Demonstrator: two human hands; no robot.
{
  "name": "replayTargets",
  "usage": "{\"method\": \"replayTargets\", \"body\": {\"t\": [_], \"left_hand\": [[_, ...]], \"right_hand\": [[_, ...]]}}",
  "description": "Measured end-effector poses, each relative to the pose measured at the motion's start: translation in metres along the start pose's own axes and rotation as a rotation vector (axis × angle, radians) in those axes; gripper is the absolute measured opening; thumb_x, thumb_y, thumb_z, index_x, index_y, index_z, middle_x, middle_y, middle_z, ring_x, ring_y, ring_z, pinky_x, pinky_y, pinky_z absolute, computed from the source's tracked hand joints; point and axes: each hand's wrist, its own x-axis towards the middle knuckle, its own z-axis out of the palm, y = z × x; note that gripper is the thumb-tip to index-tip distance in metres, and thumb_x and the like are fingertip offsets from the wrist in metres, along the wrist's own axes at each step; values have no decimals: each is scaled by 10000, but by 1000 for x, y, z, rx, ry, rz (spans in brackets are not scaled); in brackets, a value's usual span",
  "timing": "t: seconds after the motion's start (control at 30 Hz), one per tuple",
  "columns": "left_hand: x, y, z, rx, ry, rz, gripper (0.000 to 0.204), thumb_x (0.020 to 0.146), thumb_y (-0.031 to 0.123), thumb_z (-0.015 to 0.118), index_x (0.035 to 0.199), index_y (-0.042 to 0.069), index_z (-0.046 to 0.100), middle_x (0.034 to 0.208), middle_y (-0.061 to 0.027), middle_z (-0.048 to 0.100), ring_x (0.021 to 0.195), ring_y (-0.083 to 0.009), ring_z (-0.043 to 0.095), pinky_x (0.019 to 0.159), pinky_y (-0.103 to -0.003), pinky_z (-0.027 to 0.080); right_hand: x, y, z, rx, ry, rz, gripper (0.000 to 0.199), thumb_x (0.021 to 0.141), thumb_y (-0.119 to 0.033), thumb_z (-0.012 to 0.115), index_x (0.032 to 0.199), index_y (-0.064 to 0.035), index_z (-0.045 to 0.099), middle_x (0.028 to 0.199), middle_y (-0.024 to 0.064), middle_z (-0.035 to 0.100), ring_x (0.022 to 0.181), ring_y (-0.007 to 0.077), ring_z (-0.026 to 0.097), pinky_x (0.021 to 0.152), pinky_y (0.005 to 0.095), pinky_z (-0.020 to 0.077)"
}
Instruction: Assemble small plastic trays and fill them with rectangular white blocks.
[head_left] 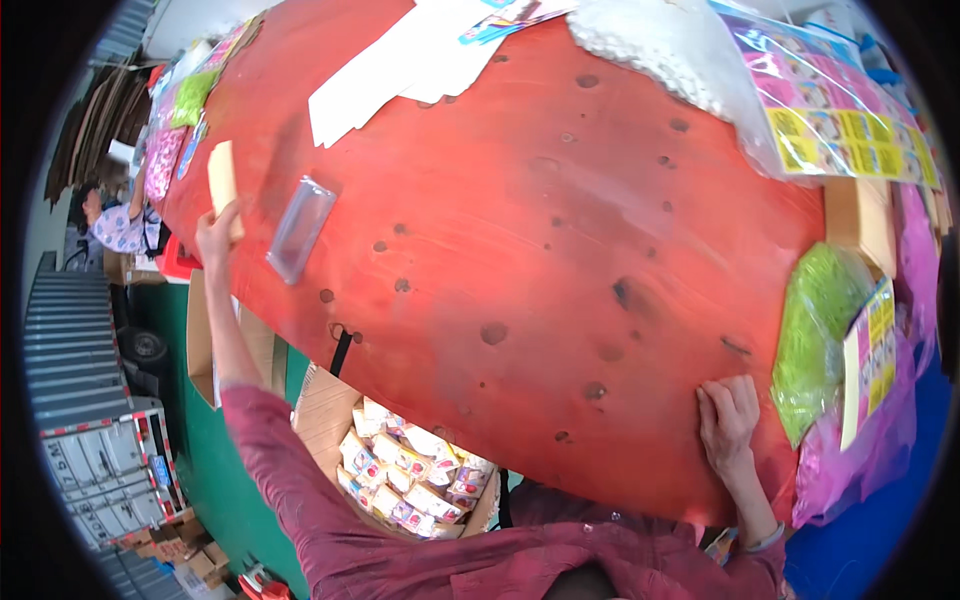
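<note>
At the table's left edge my left hand is closed round the lower end of a pale yellow oblong block, which stands up out of the fingers. Right of it a clear plastic tray lies on the red tabletop. My right hand rests near the table's right edge, its fingers curled in, with nothing showing in them. Closest to that hand is a clear bag of lime-green filling, apart from it. Beside the bag leans a yellow printed card stack.
An open carton of small printed packets stands below the table's near edge; another carton is left of it. White sheets, a bag of white pellets and printed sheets lie far. Pink plastic hangs at right.
</note>
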Motion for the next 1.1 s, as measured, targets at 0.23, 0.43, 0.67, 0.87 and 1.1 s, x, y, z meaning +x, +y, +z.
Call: {"method": "replayTargets", "body": {"t": [0.23, 0.43, 0.67, 0.87, 1.1], "left_hand": [[-228, 123, 3, -261, -372, 227, 433, 732, 129, 643, 1127, 5, 516, 966, -72, 584, 848, -120, 566, 743, -258, 472], [-397, 174, 70, -206, -545, 404, 652, 580, 167, 811, 1122, -17, 500, 980, -130, 583, 910, -246, 617, 828, -341, 498], [-501, 210, 119, -62, -414, 797, 840, 600, 177, 809, 1285, -44, 374, 1075, -171, 515, 963, -335, 541, 847, -411, 454], [-517, 215, 122, -867, -1108, -80, 658, 899, 362, 566, 1375, -13, 310, 1213, -126, 501, 1132, -205, 509, 948, -377, 439], [-547, 224, 116, -1043, -1266, -507, 690, 970, 551, 229, 1400, 14, 283, 1346, -151, 445, 1209, -248, 491, 993, -390, 429]], "right_hand": [[-5, -1, 1, 1, 52, -36, 173, 696, 24, 689, 822, -16, 578, 740, 106, 506, 675, 271, 493, 594, 367, 412], [-2, -34, -10, 882, -165, 368, 411, 831, -125, 667, 1189, 17, 523, 969, 89, 613, 933, 176, 581, 809, 284, 458], [8, -50, -19, 1311, 89, 542, 518, 903, -211, 593, 1317, 25, 391, 1223, 104, 535, 1139, 157, 504, 944, 308, 427], [-14, -19, -47, 1730, -57, 694, 399, 951, -286, 536, 1253, -32, 474, 1107, 40, 607, 977, 104, 609, 850, 265, 497], [-22, -28, -42, 1434, -79, 576, 500, 956, -382, 495, 1277, -3, 436, 1110, 97, 584, 1011, 179, 555, 894, 321, 432]]}}
